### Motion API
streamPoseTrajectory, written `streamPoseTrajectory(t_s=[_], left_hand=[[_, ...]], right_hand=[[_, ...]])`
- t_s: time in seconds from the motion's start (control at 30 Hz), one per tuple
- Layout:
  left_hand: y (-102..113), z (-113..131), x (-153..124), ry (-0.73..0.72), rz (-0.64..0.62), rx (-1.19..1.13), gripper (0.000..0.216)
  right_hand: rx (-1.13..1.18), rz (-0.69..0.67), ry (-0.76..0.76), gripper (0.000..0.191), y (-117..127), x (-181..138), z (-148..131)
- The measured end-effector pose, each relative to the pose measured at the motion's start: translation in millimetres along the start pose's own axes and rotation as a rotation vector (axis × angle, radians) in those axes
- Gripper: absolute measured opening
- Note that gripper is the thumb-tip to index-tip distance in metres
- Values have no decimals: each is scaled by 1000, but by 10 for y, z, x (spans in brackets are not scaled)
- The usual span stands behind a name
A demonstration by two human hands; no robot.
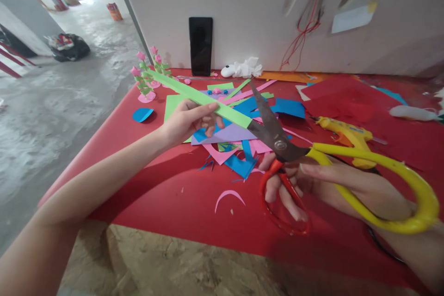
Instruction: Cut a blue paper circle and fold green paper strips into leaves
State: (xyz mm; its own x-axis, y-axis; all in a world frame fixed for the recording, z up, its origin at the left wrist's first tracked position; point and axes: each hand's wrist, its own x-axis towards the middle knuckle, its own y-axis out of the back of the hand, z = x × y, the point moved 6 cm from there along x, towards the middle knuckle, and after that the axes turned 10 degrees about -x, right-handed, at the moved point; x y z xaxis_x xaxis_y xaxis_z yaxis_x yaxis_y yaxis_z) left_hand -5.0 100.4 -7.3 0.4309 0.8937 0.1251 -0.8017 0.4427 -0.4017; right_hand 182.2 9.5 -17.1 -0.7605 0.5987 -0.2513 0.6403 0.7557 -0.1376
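My left hand (189, 120) pinches a long green paper strip (204, 101) and holds it above the red table (152, 194). My right hand (333, 187) grips large scissors (277, 136) with one yellow and one red handle loop. The dark blades are parted, and the near end of the green strip sits between them. Under both hands lies a heap of coloured paper scraps (239, 148) in blue, pink, purple and green.
Small paper flowers (147, 76) stand at the table's back left. A black phone (200, 46) leans on the wall, with white crumpled tissue (243, 68) beside it. A yellow glue gun (347, 136) lies to the right. A pink paper arc (229, 196) lies near the front edge.
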Motion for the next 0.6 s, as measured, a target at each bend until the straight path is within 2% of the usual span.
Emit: streamPoseTrajectory(t_s=[0.13, 0.27, 0.4, 0.6], left_hand=[[-23, -18, -27, -2, -17, 47, 42], [-23, 15, -45, -19, -27, 102, 41], [-52, 67, -48, -44, -82, 115, 35], [-90, 111, -52, -75, -152, 91, 30]], right_hand=[[-97, 36, -20, 39, 2, 19, 30], [-97, 85, -68, 38, 21, -17, 67], [-146, 107, -128, 40, -2, -67, 126], [-173, 119, -125, 44, -52, -9, 127]])
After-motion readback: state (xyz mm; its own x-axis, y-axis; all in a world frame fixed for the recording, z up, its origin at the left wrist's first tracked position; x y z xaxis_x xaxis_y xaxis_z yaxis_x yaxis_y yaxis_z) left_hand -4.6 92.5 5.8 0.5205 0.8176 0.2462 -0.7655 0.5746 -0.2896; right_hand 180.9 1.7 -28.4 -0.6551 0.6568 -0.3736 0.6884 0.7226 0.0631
